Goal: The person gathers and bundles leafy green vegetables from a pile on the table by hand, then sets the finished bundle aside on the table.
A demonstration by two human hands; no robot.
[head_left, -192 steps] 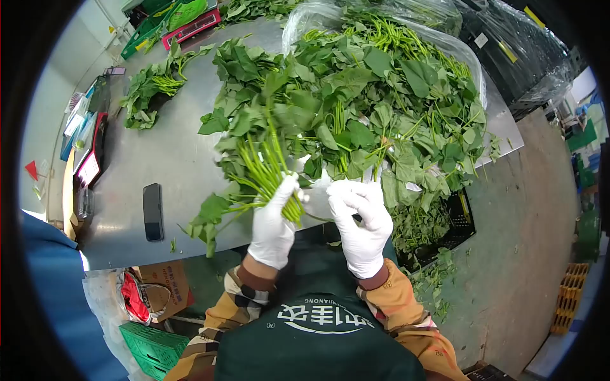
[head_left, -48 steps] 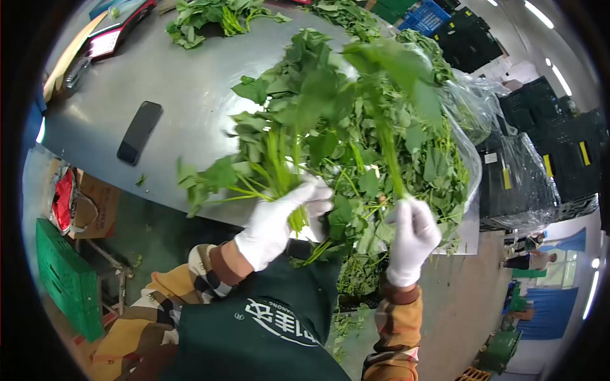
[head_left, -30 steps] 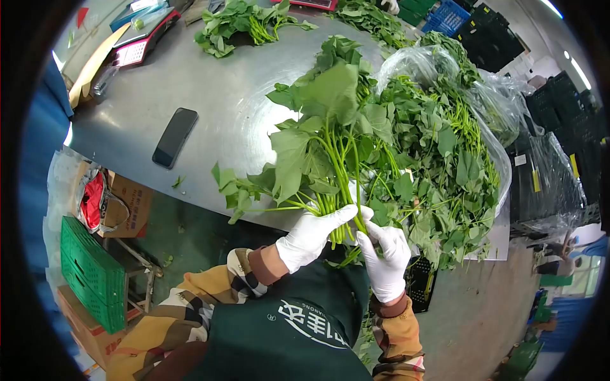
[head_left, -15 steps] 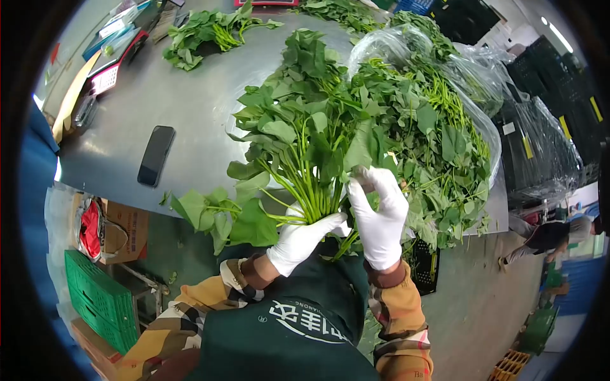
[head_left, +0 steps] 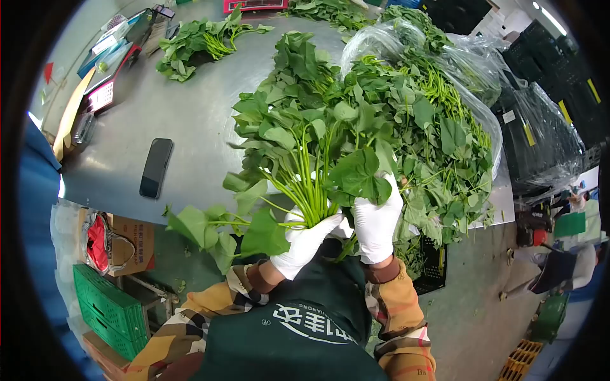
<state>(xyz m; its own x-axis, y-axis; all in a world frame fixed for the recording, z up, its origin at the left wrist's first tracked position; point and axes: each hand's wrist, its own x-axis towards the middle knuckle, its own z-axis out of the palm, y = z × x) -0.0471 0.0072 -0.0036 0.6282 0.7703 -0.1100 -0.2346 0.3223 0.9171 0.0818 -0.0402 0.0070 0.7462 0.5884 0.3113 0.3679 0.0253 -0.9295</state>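
Observation:
My left hand (head_left: 306,244), in a white glove, is closed round the lower stems of a bunch of leafy greens (head_left: 305,184). The bunch fans upward and away from me, its leaves spreading over the metal table. My right hand (head_left: 377,222), also white-gloved, is raised just right of the bunch. Broad green leaves (head_left: 359,174) cover its fingertips, so what they hold is hidden. A large heap of the same greens (head_left: 438,146) lies right of my right hand, partly in clear plastic.
A phone (head_left: 156,168) lies on the metal table (head_left: 210,133). Behind it is a smaller bunch (head_left: 203,44). Green crates (head_left: 111,311) stand at lower left, and black crates (head_left: 540,57) are stacked at right. Another person (head_left: 559,270) is at the far right.
My right hand has turned, and broad leaves now cover its fingertips, which showed before. My left hand keeps its hold on the stems. The person at far right has shifted.

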